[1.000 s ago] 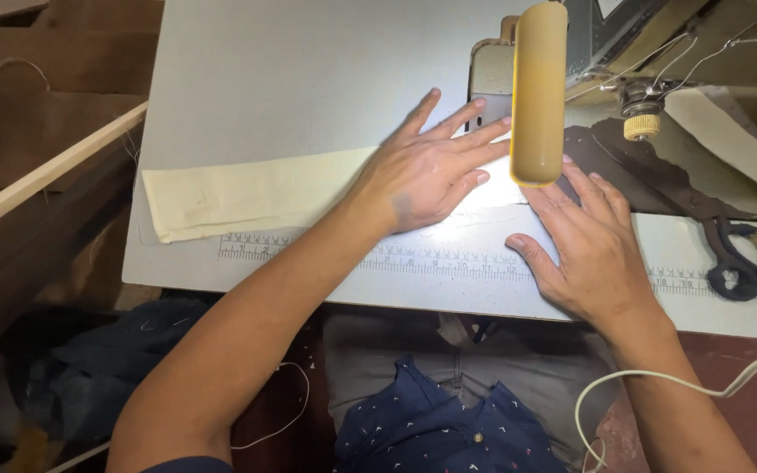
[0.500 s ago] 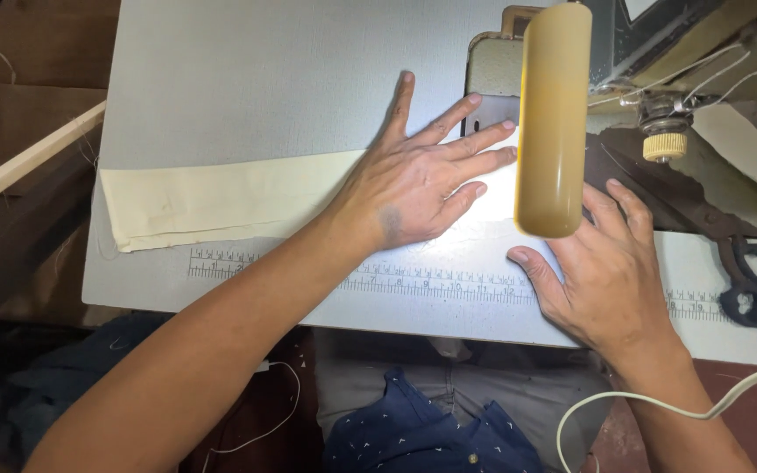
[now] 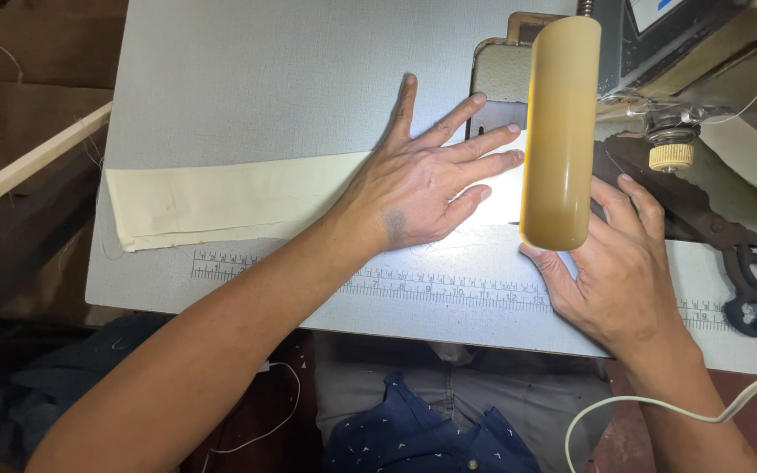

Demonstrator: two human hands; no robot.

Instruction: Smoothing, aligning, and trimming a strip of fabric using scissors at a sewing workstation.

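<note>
The left hand point(image 3: 422, 188) has slid a bit further along the cream cloth strip point(image 3: 221, 203) toward the sewing machine point(image 3: 659, 52), so the cloth looks like it is being fed in. Its fingers point(image 3: 475, 144) are spread wide and flat on the cloth. The right hand point(image 3: 619, 271) rests flat near the front edge of the table point(image 3: 265, 79), fingers loosely apart, partly hidden behind the yellow lamp point(image 3: 561, 131). Black scissors point(image 3: 746, 289) lie by the right edge.
</note>
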